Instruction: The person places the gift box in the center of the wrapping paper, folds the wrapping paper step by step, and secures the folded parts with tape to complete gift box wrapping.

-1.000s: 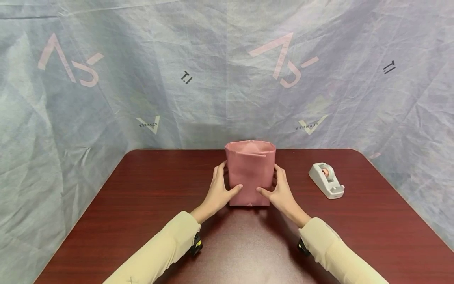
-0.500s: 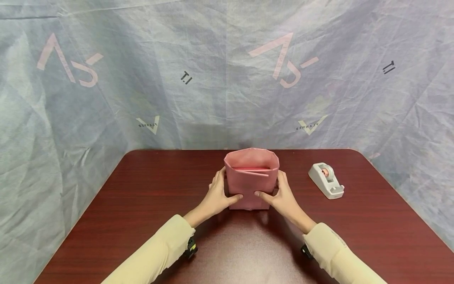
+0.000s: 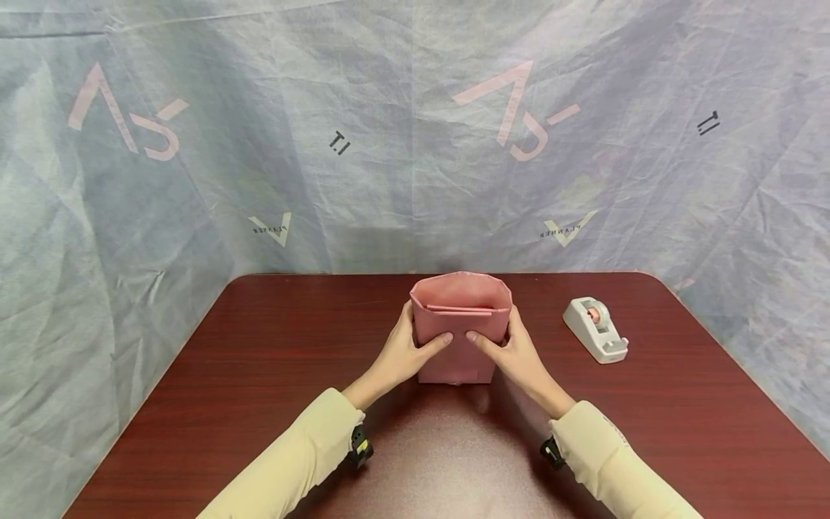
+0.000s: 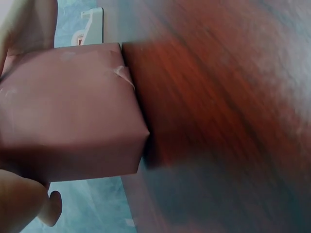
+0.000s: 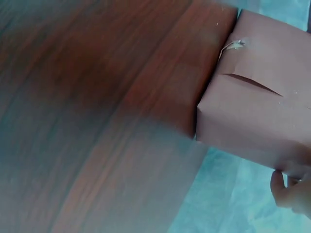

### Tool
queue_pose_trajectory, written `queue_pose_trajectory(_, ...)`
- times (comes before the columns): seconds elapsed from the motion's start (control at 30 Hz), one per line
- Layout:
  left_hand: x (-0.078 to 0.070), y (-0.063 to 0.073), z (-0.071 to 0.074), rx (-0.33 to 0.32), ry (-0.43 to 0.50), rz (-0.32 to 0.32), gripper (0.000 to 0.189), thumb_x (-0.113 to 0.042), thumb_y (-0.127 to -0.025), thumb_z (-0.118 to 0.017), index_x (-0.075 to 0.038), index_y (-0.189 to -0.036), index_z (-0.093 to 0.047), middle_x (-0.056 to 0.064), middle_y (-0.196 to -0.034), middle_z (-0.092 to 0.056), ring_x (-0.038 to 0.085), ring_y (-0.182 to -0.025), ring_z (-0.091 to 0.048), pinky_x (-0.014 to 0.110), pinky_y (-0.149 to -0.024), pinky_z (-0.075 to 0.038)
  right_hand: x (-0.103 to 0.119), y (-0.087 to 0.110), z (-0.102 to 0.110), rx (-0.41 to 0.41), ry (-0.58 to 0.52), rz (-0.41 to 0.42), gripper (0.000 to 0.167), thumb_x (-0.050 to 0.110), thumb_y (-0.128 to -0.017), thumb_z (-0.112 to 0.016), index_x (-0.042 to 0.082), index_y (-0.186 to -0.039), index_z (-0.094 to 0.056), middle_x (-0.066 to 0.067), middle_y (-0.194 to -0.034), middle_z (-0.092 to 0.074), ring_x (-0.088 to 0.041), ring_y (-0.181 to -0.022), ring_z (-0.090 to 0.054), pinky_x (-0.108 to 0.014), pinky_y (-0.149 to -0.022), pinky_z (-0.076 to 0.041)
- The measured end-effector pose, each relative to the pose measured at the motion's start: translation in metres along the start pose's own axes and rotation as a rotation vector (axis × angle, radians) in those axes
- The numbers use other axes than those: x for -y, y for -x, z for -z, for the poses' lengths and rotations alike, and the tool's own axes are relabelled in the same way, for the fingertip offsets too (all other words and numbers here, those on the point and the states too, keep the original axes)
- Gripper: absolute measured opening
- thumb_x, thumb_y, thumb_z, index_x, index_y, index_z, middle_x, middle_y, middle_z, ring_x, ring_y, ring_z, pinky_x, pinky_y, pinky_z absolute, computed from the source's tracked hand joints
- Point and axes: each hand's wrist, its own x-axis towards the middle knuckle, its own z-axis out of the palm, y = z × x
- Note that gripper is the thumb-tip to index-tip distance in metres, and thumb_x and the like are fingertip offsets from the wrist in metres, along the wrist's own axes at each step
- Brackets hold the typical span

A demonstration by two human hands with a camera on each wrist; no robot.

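Note:
A pink paper bag (image 3: 454,369) stands on the table in the head view, its open top facing up and a folded edge running along the front of the mouth. From the left side my left hand (image 3: 400,353) grips it, thumb across the front and fingers behind the side. My right hand (image 3: 522,357) does the same on the right, the two thumbs nearly meeting below the fold. In the left wrist view the bag (image 4: 73,107) shows a small crumpled bit at its bottom edge; a slit-like seam marks the bag (image 5: 257,109) in the right wrist view.
A white tape dispenser (image 3: 596,331) with a roll in it stands to the right of the bag on the dark red wooden table (image 3: 292,331). Behind the table and at both sides hangs a grey-blue printed cloth (image 3: 389,180).
The bag has come slightly lower and nearer, its mouth now showing wider. Both thumbs have slid up its front since half a second ago, and the slanted front fold now lies level.

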Motion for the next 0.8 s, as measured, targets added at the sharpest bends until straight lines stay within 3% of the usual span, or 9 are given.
queue_pose_trajectory(0.07, -0.008, 0.002, 0.000, -0.010, 0.004, 0.003, 0.071, -0.015, -0.082, -0.067, -0.005, -0.138, -0.024, 0.014, -0.129, -0.046, 0.026, -0.116, -0.050, 0.043, -0.094, -0.043, 0.000, 0.000, -0.002, -0.029, 0.007, -0.015, 0.071, 0.002, -0.080, -0.066, 0.013, -0.139, -0.028, -0.013, -0.128, -0.046, -0.006, -0.105, -0.054, -0.019, -0.085, -0.046)
queue_pose_trajectory(0.23, 0.007, -0.004, -0.005, -0.048, 0.000, 0.043, 0.069, -0.020, -0.082, -0.067, -0.009, -0.137, -0.027, 0.012, -0.128, -0.047, 0.024, -0.114, -0.052, 0.041, -0.093, -0.043, 0.000, 0.000, -0.005, -0.087, 0.068, -0.075, 0.065, 0.009, -0.080, -0.068, 0.012, -0.135, -0.032, -0.009, -0.121, -0.050, -0.005, -0.099, -0.056, -0.017, -0.082, -0.046)
queue_pose_trajectory(0.33, 0.016, -0.008, -0.009, -0.074, 0.060, 0.094, 0.067, -0.023, -0.081, -0.068, -0.012, -0.135, -0.030, 0.009, -0.128, -0.048, 0.022, -0.112, -0.052, 0.040, -0.093, -0.043, 0.000, 0.000, -0.007, -0.102, 0.077, -0.105, 0.064, 0.012, -0.081, -0.068, 0.012, -0.134, -0.033, -0.009, -0.119, -0.052, -0.006, -0.097, -0.056, -0.017, -0.081, -0.046)
queue_pose_trajectory(0.6, 0.013, -0.012, -0.014, -0.140, 0.159, 0.200, 0.058, -0.029, -0.085, -0.062, -0.016, -0.134, -0.034, 0.009, -0.126, -0.049, 0.021, -0.109, -0.053, 0.039, -0.092, -0.043, 0.004, -0.004, -0.009, -0.200, 0.127, -0.176, 0.049, 0.019, -0.085, -0.064, 0.008, -0.125, -0.040, -0.011, -0.109, -0.055, -0.005, -0.088, -0.054, -0.018, -0.075, -0.044)
queue_pose_trajectory(0.8, 0.012, -0.015, -0.017, -0.197, 0.246, 0.294, 0.051, -0.024, -0.084, -0.063, -0.015, -0.129, -0.041, 0.007, -0.120, -0.052, 0.018, -0.104, -0.053, 0.036, -0.090, -0.043, 0.005, -0.006, -0.013, -0.234, 0.097, -0.187, 0.044, 0.012, -0.084, -0.064, 0.004, -0.122, -0.043, -0.015, -0.108, -0.056, -0.004, -0.086, -0.053, -0.017, -0.075, -0.044)
